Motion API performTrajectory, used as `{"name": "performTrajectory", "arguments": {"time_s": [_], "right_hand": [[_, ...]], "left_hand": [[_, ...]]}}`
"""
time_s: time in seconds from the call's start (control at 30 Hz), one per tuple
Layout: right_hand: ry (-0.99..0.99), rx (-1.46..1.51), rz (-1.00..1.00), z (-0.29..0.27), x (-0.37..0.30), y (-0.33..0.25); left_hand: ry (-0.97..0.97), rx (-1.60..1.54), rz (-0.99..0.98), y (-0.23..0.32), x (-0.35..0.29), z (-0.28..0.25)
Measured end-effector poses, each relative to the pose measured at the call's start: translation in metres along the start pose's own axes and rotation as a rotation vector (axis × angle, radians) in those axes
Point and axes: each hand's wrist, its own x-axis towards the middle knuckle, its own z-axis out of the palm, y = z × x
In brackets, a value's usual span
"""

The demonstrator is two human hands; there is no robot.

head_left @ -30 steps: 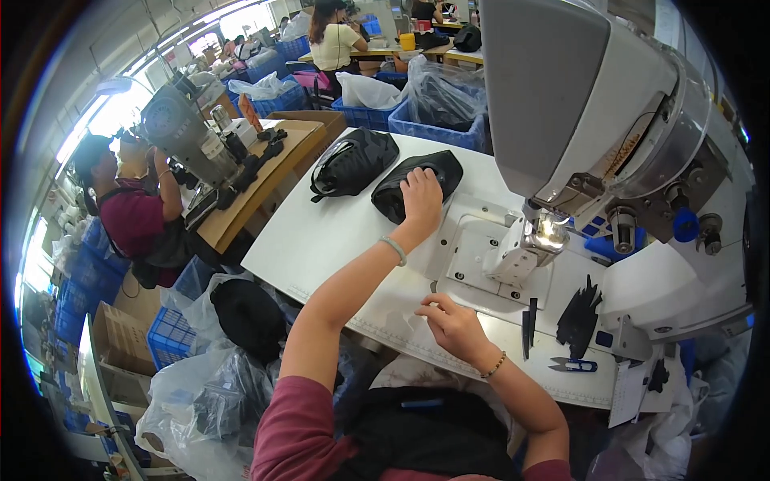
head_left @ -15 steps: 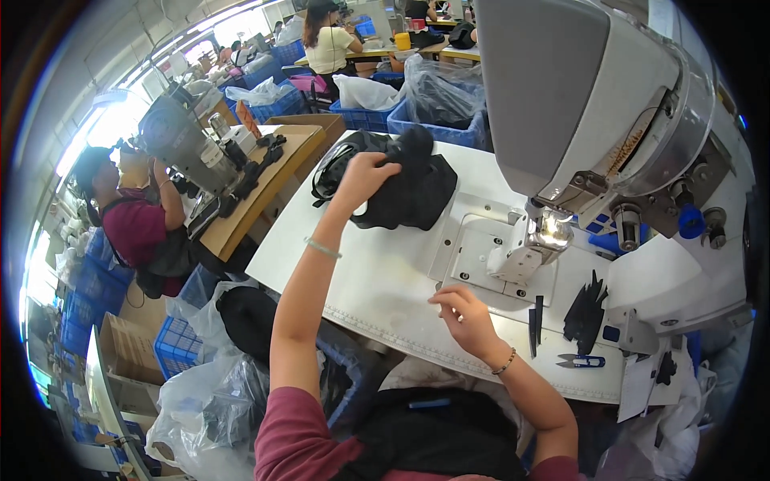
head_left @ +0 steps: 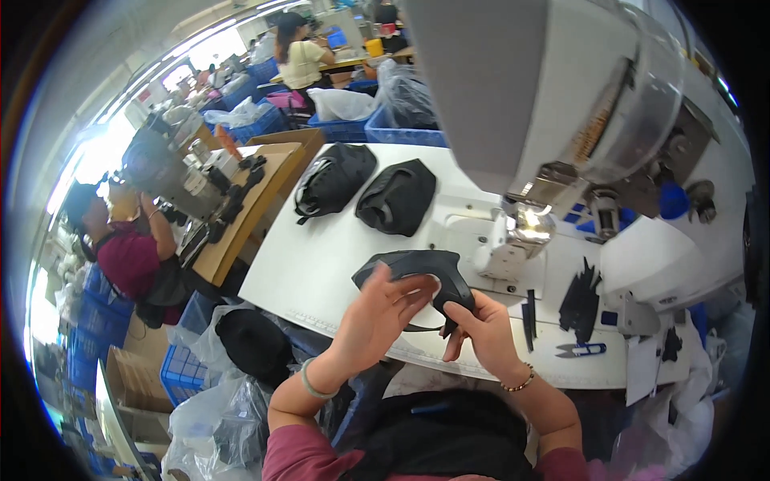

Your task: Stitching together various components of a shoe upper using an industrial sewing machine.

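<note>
A black fabric cap (head_left: 417, 263) is in front of me, tilted, over the near part of the white sewing table (head_left: 277, 272). My right hand (head_left: 485, 333) pinches its edge between thumb and fingers. Against the cap's near side lies my left hand (head_left: 377, 317), its fingers stretched out and not closed round the cloth. Farther off on the table rest two black fabric pieces that look like folded caps: one (head_left: 337, 178) at the left and another (head_left: 399, 196) beside it.
A large sewing machine (head_left: 513, 88) rises at the right. Near it lie black strips (head_left: 579, 305) and blue-handled thread snips (head_left: 581, 349). Left of the table, a black cap (head_left: 255, 345) sits among plastic bags (head_left: 216, 433). A person (head_left: 132, 256) works at another machine on the far left.
My left hand has come back from the black pile toward me, and a cap is now between both hands. The right hand has closed on its edge. Two black pieces remain behind.
</note>
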Motion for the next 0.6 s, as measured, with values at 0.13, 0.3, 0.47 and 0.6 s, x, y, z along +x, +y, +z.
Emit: {"name": "performTrajectory", "arguments": {"time_s": [0.13,0.3,0.47,0.6], "right_hand": [[-0.049,-0.221,-0.037,0.005,-0.011,-0.023],[0.083,0.106,-0.113,-0.017,-0.009,-0.032],[0.238,0.002,-0.262,-0.029,-0.002,-0.047],[0.342,-0.131,-0.376,-0.034,0.009,-0.058]], "left_hand": [[-0.25,1.106,0.359,-0.013,0.011,-0.001],[-0.157,1.287,0.592,-0.021,0.053,0.035],[0.003,1.059,0.798,-0.034,0.092,0.061],[-0.027,1.009,0.785,-0.035,0.123,0.067]]}}
